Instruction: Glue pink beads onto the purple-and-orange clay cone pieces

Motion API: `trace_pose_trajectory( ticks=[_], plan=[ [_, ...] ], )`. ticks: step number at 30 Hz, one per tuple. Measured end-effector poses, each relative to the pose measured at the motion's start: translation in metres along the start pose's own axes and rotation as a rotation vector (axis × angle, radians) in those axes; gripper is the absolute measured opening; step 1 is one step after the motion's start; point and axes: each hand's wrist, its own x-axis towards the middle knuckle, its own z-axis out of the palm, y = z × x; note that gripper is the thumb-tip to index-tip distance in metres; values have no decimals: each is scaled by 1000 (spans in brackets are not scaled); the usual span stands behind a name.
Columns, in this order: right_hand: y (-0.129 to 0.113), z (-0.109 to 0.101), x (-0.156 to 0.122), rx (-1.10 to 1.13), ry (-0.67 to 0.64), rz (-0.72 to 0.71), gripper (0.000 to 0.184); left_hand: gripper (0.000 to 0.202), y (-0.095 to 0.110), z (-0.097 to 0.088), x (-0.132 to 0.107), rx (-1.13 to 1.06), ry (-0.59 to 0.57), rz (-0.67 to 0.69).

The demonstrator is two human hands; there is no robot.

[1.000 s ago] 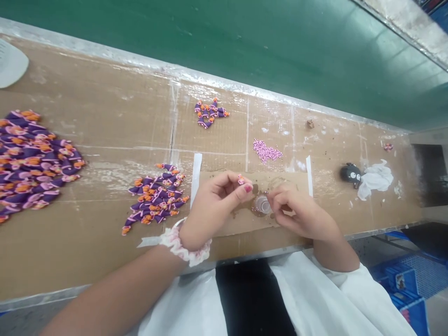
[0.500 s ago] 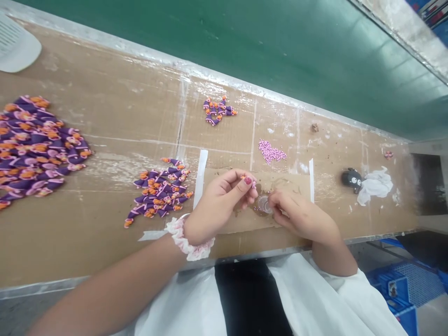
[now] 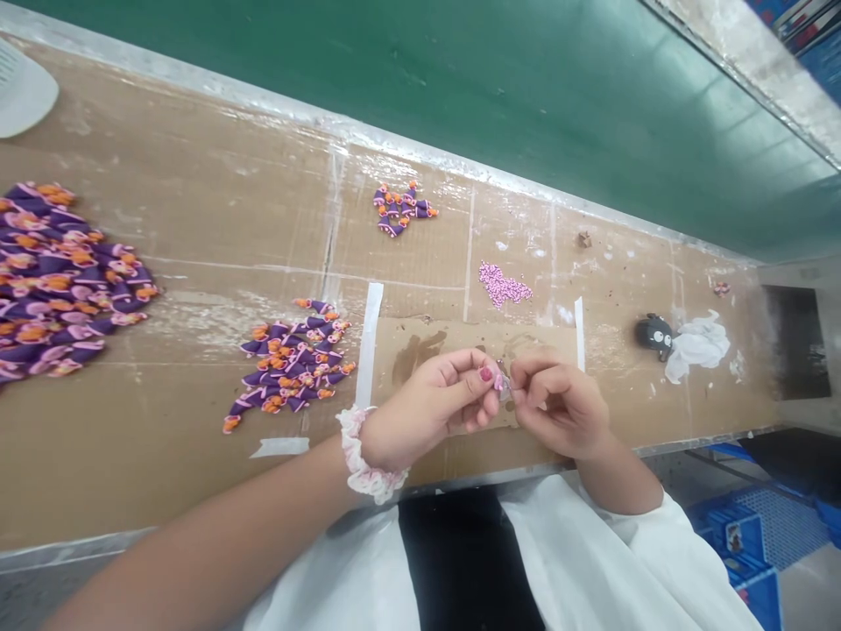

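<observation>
My left hand [image 3: 437, 405] and my right hand [image 3: 558, 405] meet fingertip to fingertip above a taped cardboard pad [image 3: 420, 350]. The left thumb and forefinger pinch a tiny pink piece [image 3: 498, 382]. The right fingers are curled and pinched against the same spot; what they hold is too small to name. A white scrunchie [image 3: 361, 456] sits on my left wrist. A heap of purple, pink and orange pieces [image 3: 293, 364] lies just left of my hands.
A larger heap of the same pieces [image 3: 56, 280] is at the far left, a small cluster [image 3: 400, 209] at the back. Pink beads [image 3: 503, 286] lie behind the pad. A black toy figure [image 3: 654, 333] and white cloth [image 3: 696, 343] are at right. A green belt [image 3: 460, 79] runs behind.
Both hands have pulled back toward me and come together. The small clear cup that sat on the pad between them is hidden now. A brown stain on the pad shows.
</observation>
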Motion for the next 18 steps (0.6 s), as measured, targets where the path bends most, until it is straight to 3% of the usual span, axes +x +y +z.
trace_pose_trajectory(
  ticks=[18],
  plan=[
    [-1,2,-1,-70,-18,-19,24,36,1,0,0,99,-15,43]
  ],
)
